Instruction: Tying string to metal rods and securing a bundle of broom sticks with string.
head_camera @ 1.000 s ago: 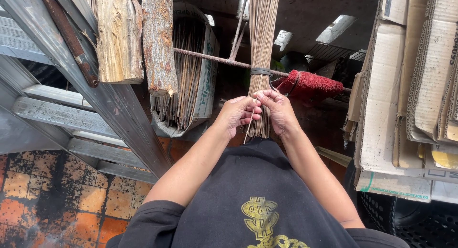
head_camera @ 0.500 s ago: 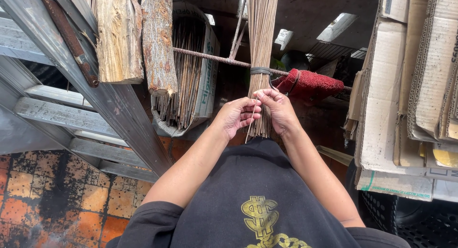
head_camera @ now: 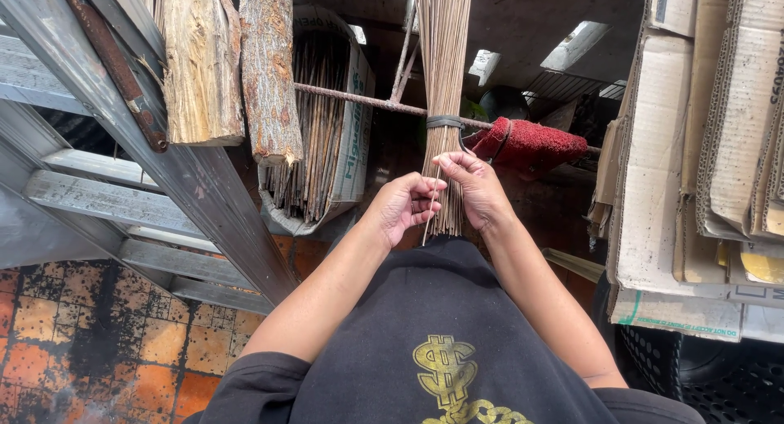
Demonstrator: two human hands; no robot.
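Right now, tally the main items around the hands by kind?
Hands: 2, left hand and right hand, both on the stick bundle
Stick bundle: 1
Split logs: 2
Box of sticks: 1
Red brush: 1
Ladder: 1
Total: 8

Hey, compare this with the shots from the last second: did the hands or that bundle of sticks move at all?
Hardly anything changed. Both hands remain at the lower end of the bundle of thin sticks: the left hand still pinches a single thin stick, the right hand stays against the bundle. The dark band, red brush, logs and ladder kept their places.
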